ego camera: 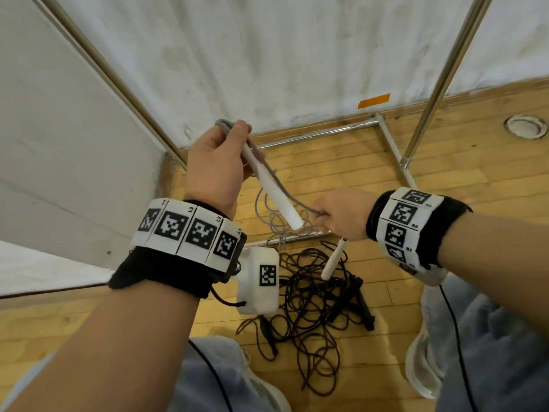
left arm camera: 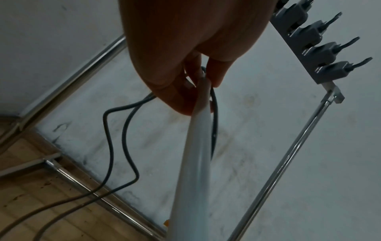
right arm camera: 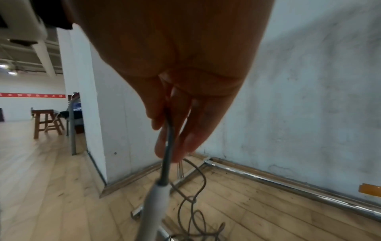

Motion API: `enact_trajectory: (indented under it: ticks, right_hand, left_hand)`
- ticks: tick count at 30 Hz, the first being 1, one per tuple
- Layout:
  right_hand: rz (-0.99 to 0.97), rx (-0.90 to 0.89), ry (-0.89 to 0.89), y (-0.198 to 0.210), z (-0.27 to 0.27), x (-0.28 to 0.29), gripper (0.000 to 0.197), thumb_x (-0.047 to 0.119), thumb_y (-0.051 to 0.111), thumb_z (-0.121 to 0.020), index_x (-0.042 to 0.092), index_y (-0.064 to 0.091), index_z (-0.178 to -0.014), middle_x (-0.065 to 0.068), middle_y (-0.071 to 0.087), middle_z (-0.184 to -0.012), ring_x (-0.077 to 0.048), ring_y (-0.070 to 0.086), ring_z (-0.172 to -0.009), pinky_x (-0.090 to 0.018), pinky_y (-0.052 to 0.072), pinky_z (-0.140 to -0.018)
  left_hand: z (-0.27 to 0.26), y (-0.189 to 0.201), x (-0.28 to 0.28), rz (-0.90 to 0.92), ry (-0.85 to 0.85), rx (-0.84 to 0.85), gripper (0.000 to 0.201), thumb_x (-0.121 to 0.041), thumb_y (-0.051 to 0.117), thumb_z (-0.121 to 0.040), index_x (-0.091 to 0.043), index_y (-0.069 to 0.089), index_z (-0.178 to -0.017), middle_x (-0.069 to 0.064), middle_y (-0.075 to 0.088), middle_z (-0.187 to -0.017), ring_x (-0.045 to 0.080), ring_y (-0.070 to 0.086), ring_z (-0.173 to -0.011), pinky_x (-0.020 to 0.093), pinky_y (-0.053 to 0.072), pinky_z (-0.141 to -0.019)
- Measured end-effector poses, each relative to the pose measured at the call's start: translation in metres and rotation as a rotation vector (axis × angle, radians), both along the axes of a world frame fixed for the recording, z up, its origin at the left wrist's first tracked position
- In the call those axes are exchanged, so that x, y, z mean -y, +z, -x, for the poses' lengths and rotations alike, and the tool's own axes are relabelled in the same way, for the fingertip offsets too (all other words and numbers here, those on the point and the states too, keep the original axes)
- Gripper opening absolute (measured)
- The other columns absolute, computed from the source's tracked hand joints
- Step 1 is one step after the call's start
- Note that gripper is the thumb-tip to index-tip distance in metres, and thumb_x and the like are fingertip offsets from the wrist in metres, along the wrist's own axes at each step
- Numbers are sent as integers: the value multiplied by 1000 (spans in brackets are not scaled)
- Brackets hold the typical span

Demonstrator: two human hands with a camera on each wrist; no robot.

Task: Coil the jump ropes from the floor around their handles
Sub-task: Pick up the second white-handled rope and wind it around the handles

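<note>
My left hand (ego camera: 239,138) is raised and grips the top end of a white handle (ego camera: 271,191) of the grey jump rope (ego camera: 277,181). The rope runs down along that handle to my right hand (ego camera: 323,214), which pinches it. The rope's second white handle (ego camera: 334,258) dangles just below my right hand. Loose grey loops (ego camera: 277,224) lie on the wooden floor. In the left wrist view my left hand (left arm camera: 199,81) holds the handle (left arm camera: 195,163). In the right wrist view my right hand (right arm camera: 171,130) pinches the rope (right arm camera: 167,163) above the second handle (right arm camera: 154,212).
A tangle of black jump ropes (ego camera: 312,307) with black handles (ego camera: 364,304) lies on the floor between my feet. Chrome rack tubes (ego camera: 309,135) run along the floor and up beside the white wall. A hook rail (left arm camera: 305,42) hangs above. A wooden stool (right arm camera: 46,122) stands far left.
</note>
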State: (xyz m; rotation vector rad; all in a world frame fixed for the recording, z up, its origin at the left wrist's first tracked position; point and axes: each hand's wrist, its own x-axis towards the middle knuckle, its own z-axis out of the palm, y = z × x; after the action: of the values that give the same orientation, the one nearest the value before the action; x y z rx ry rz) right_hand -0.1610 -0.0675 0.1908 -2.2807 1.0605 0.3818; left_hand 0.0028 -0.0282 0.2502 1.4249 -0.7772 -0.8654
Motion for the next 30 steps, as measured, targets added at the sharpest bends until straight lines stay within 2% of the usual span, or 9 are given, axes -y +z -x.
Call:
enact_trajectory:
  ticks: [3, 7, 9, 12, 17, 20, 23, 27, 30]
  right_hand:
    - [-272, 247, -240, 16, 0, 5, 21, 13, 44, -98, 12, 56, -82, -5, 62, -75, -9, 56, -53, -18, 48, -51]
    - [-416, 687, -499, 48, -3, 15, 19, 12, 46, -98, 7, 58, -84, -8, 67, -65, -13, 63, -50, -19, 50, -45]
    - [-524, 881, -629, 60, -7, 16, 19, 11, 46, -98, 6, 57, -83, -5, 66, -58, -12, 62, -48, -18, 49, -43]
    - [-729, 1070, -796, 70, -10, 18, 20, 13, 42, -99, 7, 54, -84, -2, 63, -54, -9, 62, -46, -16, 49, -42]
    - [-946, 1221, -925, 77, -11, 15, 24, 14, 40, -100, 4, 53, -83, -4, 60, -55, -9, 62, -47, -14, 48, -42]
    - [-771, 1201, -909, 82, -12, 13, 22, 16, 45, -98, 5, 55, -82, -5, 62, -59, -12, 63, -50, -18, 50, -44]
    - [-210, 908, -740, 84, -6, 18, 33, 29, 50, -94, 6, 62, -74, -5, 62, -56, -16, 58, -47, -24, 44, -46]
    - [472, 530, -445, 76, 0, 22, 47, 42, 43, -96, 9, 57, -66, -2, 52, -58, -19, 48, -58, -31, 33, -61]
    - [270, 674, -364, 71, -7, 19, 35, 32, 37, -100, 8, 62, -106, -6, 63, -107, -20, 54, -99, -22, 33, -80]
  left_hand:
    - [-6, -7, 4, -67, 24, 16, 26, -31, 45, -101, -17, 60, -86, -4, 58, -55, 17, 59, -57, 31, 50, -61]
    - [-7, -11, 8, -259, -21, 61, 27, -28, 45, -96, -17, 65, -82, -7, 50, -53, 12, 45, -50, 30, 38, -59]
    - [1, -8, 4, -283, -160, 119, 13, -24, 55, -79, -18, 67, -76, -10, 50, -50, 11, 41, -49, 26, 33, -55]
    - [12, 1, -7, -282, -380, 345, 27, -26, 58, -55, -20, 69, -79, -10, 65, -69, 10, 54, -65, 26, 40, -64]
    - [22, 8, -13, -180, -497, 540, 29, -30, 71, -73, -9, 69, -93, 13, 66, -88, 10, 54, -79, 32, 46, -76]
    - [25, 8, -11, -135, -468, 568, 11, -13, 64, -87, -5, 70, -92, 8, 69, -81, 6, 57, -77, 30, 44, -75]
    - [24, 8, -7, -121, -425, 555, 15, -13, 58, -92, -15, 66, -79, -7, 64, -68, -2, 57, -66, 17, 44, -70]
    - [23, 16, -7, -65, -438, 522, 28, -14, 48, -99, -18, 59, -73, -4, 54, -61, 9, 52, -61, 19, 43, -66]
    - [23, 21, -11, -43, -498, 394, 30, -3, 46, -97, -9, 55, -69, 0, 46, -54, 15, 46, -53, 17, 41, -53]
